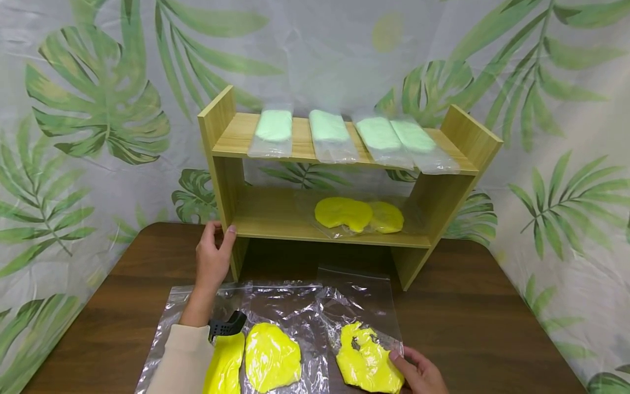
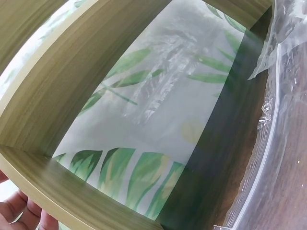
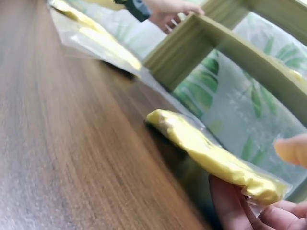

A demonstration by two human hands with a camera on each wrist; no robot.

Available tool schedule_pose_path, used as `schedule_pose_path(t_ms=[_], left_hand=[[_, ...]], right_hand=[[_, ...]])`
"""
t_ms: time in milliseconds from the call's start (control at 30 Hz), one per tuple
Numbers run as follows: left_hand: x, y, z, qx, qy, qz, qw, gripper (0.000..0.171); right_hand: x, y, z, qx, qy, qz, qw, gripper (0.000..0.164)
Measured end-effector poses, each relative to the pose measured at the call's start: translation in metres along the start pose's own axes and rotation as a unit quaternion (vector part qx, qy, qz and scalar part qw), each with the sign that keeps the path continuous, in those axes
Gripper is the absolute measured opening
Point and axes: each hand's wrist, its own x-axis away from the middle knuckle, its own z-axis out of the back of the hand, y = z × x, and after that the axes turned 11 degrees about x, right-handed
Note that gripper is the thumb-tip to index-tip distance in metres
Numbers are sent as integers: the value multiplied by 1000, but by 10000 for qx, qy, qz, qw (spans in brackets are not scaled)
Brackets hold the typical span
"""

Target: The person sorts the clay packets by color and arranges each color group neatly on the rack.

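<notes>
My left hand (image 1: 215,254) grips the left side panel of a wooden shelf unit (image 1: 322,235), thumb at the front by the lower board, fingers on the outer side. At the front right, my right hand (image 1: 420,373) holds the edge of a clear zip bag (image 1: 366,298) with a flattened, holed yellow mass (image 1: 369,361) inside. In the right wrist view its fingers (image 3: 228,203) are under this bag and the thumb (image 3: 292,151) is above. Two more bagged yellow pieces lie left of it, a rounded one (image 1: 273,358) and one (image 1: 225,364) partly hidden by my left forearm.
On the unit's upper board lie several bagged pale green slabs (image 1: 274,126). Two bagged yellow pieces (image 1: 342,213) overlap on the right of the lower board. The unit stands at the back of a dark wooden table (image 1: 472,306), before a leaf-patterned cloth (image 1: 334,49).
</notes>
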Motion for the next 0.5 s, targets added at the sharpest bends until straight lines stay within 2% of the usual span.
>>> schedule_pose_path(t_ms=[167,333,500], left_hand=[[0,1,-1,-36,0,11,10000,32],[0,1,0,32,-30,-3,10000,31],[0,0,0,49,-26,-3,10000,31]], right_hand=[[2,-3,3,-158,-406,-85,9990,59],[2,-7,3,577,-114,-283,9979,62],[3,-11,1,969,-50,-207,9951,71]])
